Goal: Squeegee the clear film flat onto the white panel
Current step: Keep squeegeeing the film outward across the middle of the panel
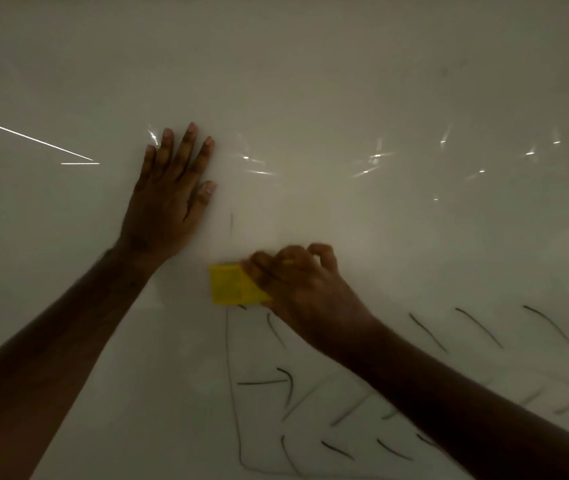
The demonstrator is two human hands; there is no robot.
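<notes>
Head view is looking down on both bare hands working against the white panel (310, 64), which is filling the whole picture. Left hand (168, 202) is lying flat with its fingers straight and close together, palm pressing on the surface left of the panel's middle, grasping nothing. Right hand (296, 282) is sitting lower and just to the right, its fingers curled round a small yellow squeegee (232, 285); the tool's free left part is sticking out from under the knuckles and lying against the surface, and the hand is looking a little blurred. The two hands are staying apart, the squeegee sitting just below and to the right of the left wrist.

Clear film (362, 168) is covering the panel; I am picking it out mainly by the bright creases and glints running in a band across the middle, from beside the left fingertips toward the right edge. Where exactly its borders are lying I cannot tell. A thin bright line (30, 137) is slanting in from the left edge toward the left hand. Dark curved pen marks (480, 329) are scattered over the lower right part of the panel, and a long dark line (232, 393) is running down from under the squeegee toward the bottom edge.
</notes>
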